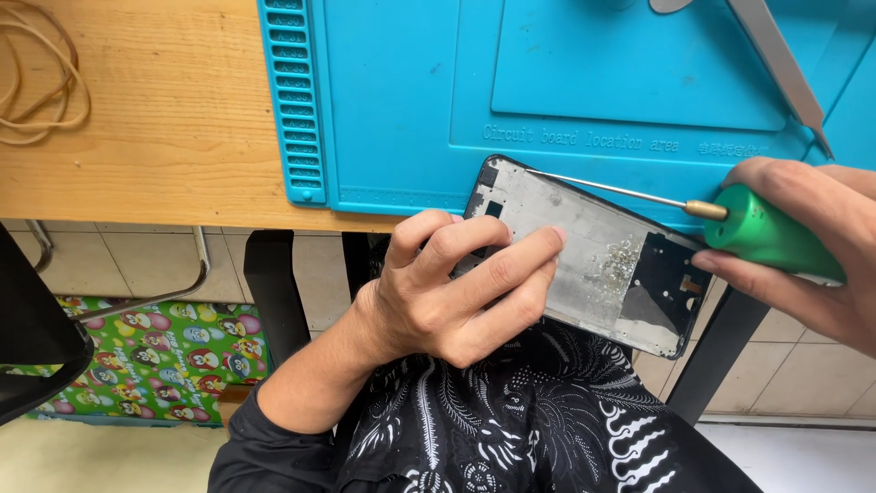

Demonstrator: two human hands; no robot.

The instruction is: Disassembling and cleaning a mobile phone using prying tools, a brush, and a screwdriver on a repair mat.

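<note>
A wooden bench (pixel 164 137) with pale, grained boards fills the upper part of the view, its front edge running across above a tiled floor. A blue rubber work mat (pixel 411 100) lies flat on it, covering the right side and reaching the front edge; a strip of small slots runs down the mat's left border. A loop of tan cord (pixel 41 78) lies on the bare wood at the far left. Metal tweezers (pixel 785 68) rest on the mat at upper right.

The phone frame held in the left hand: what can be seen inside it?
Inside the phone frame lie a bare grey metal plate, pale residue patches and a dark cut-out near its right end. The left hand covers its left part, so that area cannot be seen.
</note>
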